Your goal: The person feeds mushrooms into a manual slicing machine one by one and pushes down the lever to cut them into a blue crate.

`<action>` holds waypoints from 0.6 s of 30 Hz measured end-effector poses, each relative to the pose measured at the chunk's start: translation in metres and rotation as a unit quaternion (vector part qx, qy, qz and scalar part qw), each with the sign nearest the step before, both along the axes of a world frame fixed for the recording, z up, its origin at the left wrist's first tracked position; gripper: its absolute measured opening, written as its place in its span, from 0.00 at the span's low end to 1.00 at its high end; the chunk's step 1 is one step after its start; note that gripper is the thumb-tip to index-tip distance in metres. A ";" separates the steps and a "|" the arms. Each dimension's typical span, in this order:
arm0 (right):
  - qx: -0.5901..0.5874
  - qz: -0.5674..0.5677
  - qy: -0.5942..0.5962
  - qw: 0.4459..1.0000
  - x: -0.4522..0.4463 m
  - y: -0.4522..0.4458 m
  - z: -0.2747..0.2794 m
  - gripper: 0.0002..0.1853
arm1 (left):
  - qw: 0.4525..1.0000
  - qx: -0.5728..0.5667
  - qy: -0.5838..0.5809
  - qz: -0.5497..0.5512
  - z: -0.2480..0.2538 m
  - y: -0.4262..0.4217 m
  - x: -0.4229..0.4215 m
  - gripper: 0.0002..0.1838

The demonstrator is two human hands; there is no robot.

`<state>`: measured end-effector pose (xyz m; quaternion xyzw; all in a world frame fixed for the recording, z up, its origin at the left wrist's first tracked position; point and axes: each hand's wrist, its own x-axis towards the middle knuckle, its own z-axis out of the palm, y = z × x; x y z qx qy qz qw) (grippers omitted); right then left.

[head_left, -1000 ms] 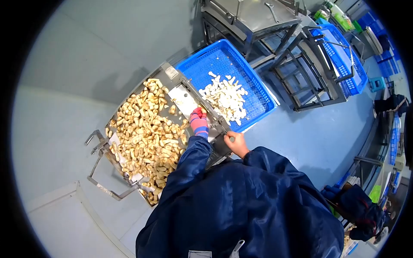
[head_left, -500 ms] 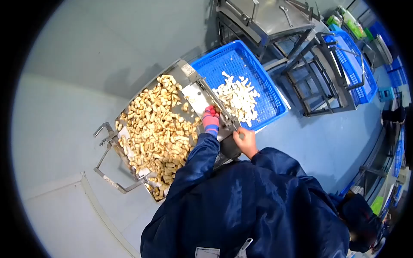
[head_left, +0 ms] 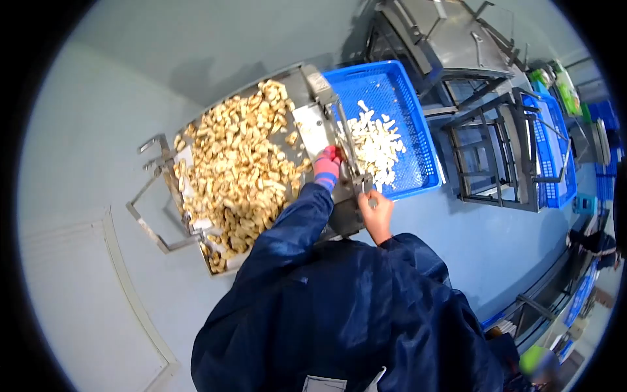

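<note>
My left hand [head_left: 326, 166], in a pink glove with blue bands, is closed beside a hinged metal cutter arm [head_left: 347, 140]. What its fingers hold is hidden. Bare, my right hand [head_left: 376, 217] wraps around the near end of that arm. To the left, knobbly tan pieces [head_left: 238, 160], whose kind I cannot make out, lie heaped on a metal work surface [head_left: 297, 85]. A white plate [head_left: 311, 128] lies between this heap and the cutter. Beyond the arm, smaller whitish pieces [head_left: 377, 145] sit in a blue perforated basket [head_left: 424, 124].
Metal bracket arms [head_left: 153, 232] stick out from the work surface's left side. At the upper right stand a steel table [head_left: 464, 49] and a metal frame [head_left: 486, 150] with another blue basket [head_left: 555, 186]. A wall rises behind the work surface.
The whole view has shifted and turned slightly with my head. Both hands keep about the same places at the cutter, and my right hand stays on the arm's end.
</note>
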<state>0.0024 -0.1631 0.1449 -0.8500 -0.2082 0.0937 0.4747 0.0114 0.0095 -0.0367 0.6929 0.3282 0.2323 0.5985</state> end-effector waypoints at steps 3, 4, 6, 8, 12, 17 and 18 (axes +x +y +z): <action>0.032 -0.008 0.020 0.999 -0.010 -0.009 -0.036 0.09 | 0.992 0.082 0.095 0.010 0.016 -0.004 0.000 0.13; 0.065 -0.006 -0.010 0.998 -0.010 -0.016 -0.060 0.09 | 0.994 0.052 0.097 -0.002 0.020 -0.005 0.001 0.14; 0.036 0.021 0.003 0.999 -0.010 -0.023 -0.068 0.09 | 0.995 -0.003 0.097 -0.028 0.025 -0.002 0.002 0.14; 0.064 0.002 0.014 0.998 -0.008 -0.015 -0.051 0.10 | 0.996 0.009 0.090 -0.008 0.015 -0.002 0.007 0.14; 0.012 -0.003 0.042 0.999 -0.002 0.002 -0.005 0.12 | 0.984 0.095 0.144 0.036 0.025 -0.010 0.006 0.14; 0.045 0.028 -0.015 0.998 -0.012 -0.022 -0.076 0.11 | 0.977 0.042 0.185 0.095 0.045 -0.019 0.014 0.12; 0.037 0.029 0.005 0.999 -0.011 -0.024 -0.077 0.10 | 0.978 0.013 0.170 0.116 0.036 -0.020 0.022 0.11</action>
